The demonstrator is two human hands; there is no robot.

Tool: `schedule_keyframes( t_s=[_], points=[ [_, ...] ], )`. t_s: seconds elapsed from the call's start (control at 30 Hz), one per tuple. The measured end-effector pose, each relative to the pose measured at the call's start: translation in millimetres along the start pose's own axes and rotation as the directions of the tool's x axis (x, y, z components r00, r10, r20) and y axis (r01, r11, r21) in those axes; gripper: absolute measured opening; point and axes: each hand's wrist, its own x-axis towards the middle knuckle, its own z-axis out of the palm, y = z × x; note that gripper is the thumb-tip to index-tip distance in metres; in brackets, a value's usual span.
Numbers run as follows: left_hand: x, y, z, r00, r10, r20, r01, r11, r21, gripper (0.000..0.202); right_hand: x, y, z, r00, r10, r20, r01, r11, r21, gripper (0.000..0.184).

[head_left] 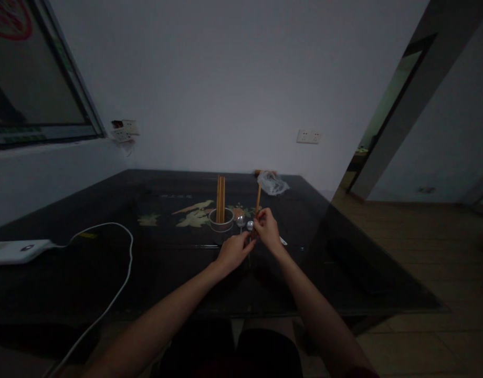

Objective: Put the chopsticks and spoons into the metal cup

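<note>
My right hand (268,230) is closed around wooden chopsticks (258,197), which stand nearly upright with their upper ends leaning slightly right. My left hand (232,251) pinches at the lower end of the same chopsticks, its fingertips close to the right hand's. How many chopsticks are held I cannot tell. Left of the hands, a round metal container (221,227) holds several upright chopsticks (221,199). Two shiny metal spoons lie between the container and my right hand: a larger spoon (240,220) and a smaller spoon (250,225). My hands partly cover them.
The dark glossy table (158,283) has a floral pattern. A crumpled clear plastic bag (273,184) lies near the wall, and a small white-handled item (283,241) lies beside my right wrist. At left, a white device (19,252) trails a white cable (130,252) across the table.
</note>
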Motion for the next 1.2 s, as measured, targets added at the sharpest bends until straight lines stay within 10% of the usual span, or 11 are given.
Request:
schedule_keyframes(
  t_s=[0.23,0.6,1.2],
  points=[
    [4.3,-4.3,1.2,0.999,-0.035,0.002,0.035,0.998,0.061,0.025,-0.5,-6.9,3.6,0.998,0.038,0.048,-0.050,0.955,0.293,0.057],
    [4.9,-10.6,5.2,0.989,0.142,0.033,-0.141,0.989,-0.039,0.023,6.8,-16.9,-34.6,0.997,-0.079,0.027,0.051,0.833,0.550,0.035],
    [9.3,-15.2,25.0,0.966,0.243,-0.095,-0.255,0.953,-0.161,0.019,-1.1,-27.8,-55.5,0.955,-0.250,0.162,0.162,0.892,0.423,0.029]
  ],
)
